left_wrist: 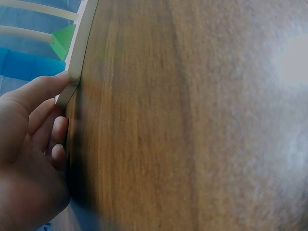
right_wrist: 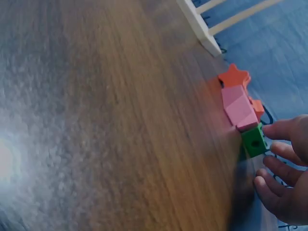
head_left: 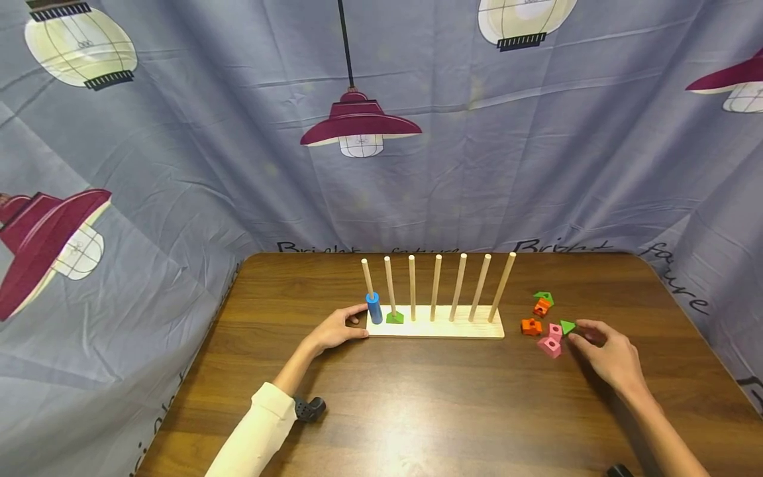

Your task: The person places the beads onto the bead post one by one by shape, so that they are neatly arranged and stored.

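My left hand (head_left: 335, 329) grips the left end of a wooden peg board (head_left: 442, 329), thumb at the front and fingers behind. A blue cylinder (head_left: 373, 309) sits on its leftmost peg, and a green block (head_left: 395, 318) is at the base of the second. Over at the right, my right hand (head_left: 612, 354) pinches a green triangular block (head_left: 567, 327) at its edge between thumb and index finger. In the right wrist view, that green block (right_wrist: 255, 142) shows a hole in one side and adjoins the pink blocks (right_wrist: 238, 108).
Left of the right hand lie pink blocks (head_left: 551, 346), an orange star-shaped block (head_left: 531, 326), another orange block (head_left: 541, 307) and a second green block (head_left: 544, 297). Several upright pegs (head_left: 436, 285) rise from the board. A curtain (head_left: 441, 192) hangs behind the brown table (head_left: 417, 397).
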A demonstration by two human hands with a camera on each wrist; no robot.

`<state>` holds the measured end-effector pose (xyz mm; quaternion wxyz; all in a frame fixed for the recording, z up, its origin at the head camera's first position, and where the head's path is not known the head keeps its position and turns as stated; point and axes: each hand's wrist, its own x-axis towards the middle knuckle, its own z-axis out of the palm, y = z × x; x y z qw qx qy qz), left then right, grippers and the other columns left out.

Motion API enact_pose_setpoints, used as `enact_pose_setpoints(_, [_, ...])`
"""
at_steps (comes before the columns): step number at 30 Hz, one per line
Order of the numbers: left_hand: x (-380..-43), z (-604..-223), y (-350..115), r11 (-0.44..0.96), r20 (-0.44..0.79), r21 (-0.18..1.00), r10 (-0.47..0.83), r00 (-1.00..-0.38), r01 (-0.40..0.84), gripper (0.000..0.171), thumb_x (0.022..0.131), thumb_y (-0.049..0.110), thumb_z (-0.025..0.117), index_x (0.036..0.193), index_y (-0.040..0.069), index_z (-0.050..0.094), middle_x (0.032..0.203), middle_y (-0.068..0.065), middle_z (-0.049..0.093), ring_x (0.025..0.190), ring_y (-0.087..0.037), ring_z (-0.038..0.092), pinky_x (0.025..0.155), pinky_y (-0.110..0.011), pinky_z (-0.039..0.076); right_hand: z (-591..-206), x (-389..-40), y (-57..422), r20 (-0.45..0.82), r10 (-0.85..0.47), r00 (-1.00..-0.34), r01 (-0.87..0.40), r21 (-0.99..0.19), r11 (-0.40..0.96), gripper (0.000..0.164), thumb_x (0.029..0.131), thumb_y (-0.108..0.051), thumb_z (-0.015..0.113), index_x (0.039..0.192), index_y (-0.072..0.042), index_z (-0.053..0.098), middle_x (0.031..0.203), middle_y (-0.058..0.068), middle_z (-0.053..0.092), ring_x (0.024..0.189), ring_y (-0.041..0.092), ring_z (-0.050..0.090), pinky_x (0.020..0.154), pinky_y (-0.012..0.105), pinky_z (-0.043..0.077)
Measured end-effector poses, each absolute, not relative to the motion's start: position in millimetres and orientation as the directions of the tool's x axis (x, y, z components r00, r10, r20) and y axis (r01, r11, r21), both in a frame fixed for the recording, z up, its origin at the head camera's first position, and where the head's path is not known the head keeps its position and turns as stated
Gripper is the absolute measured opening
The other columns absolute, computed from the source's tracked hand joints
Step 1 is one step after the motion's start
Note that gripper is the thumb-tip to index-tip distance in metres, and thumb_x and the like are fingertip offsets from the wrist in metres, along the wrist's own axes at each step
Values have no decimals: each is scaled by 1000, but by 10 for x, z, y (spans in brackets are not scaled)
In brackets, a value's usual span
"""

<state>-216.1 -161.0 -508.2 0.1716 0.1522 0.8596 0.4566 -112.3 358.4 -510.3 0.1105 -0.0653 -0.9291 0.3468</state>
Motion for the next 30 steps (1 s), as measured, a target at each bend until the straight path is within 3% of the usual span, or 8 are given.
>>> enact_pose_setpoints(16, [-2146, -5054, -1604, 531, -178, 844, 414, -893, 78, 66, 87, 17, 78, 147, 8, 51, 129, -13, 55, 112, -26, 49, 96, -45, 40, -5149, -1268, 3605, 172, 149, -974, 6, -635, 772, 39, 94, -23, 71, 119, 6, 65, 103, 29, 67, 97, 49, 62, 75, 60, 43])
enact_pose_setpoints(19, [-2148, -5058, -1600, 535, -175, 841, 411, -895, 82, 66, 87, 17, 78, 146, 8, 52, 129, -13, 56, 112, -26, 50, 96, -46, 40, -5144, -1269, 3615, 154, 162, -975, 29, -634, 773, 40, 93, -26, 72, 117, 5, 64, 102, 28, 68, 95, 46, 62, 73, 53, 44])
enact_pose_setpoints(23, [-2160, -5069, -1594, 550, -175, 831, 403, -898, 85, 65, 87, 17, 78, 146, 8, 52, 129, -13, 57, 112, -26, 51, 96, -45, 40, -5146, -1269, 3628, 137, 174, -975, 50, -632, 773, 39, 92, -29, 74, 112, 3, 64, 101, 24, 68, 88, 30, 62, 69, 43, 42])
enact_pose_setpoints(30, [-2165, -5072, -1590, 547, -180, 834, 402, -898, 77, 66, 86, 18, 78, 146, 8, 52, 129, -13, 56, 113, -26, 50, 96, -46, 40, -5165, -1269, 3659, 136, 148, -980, 29, -636, 771, 38, 90, -25, 77, 111, 3, 65, 96, 18, 70, 74, -3, 56, 67, 36, 41])
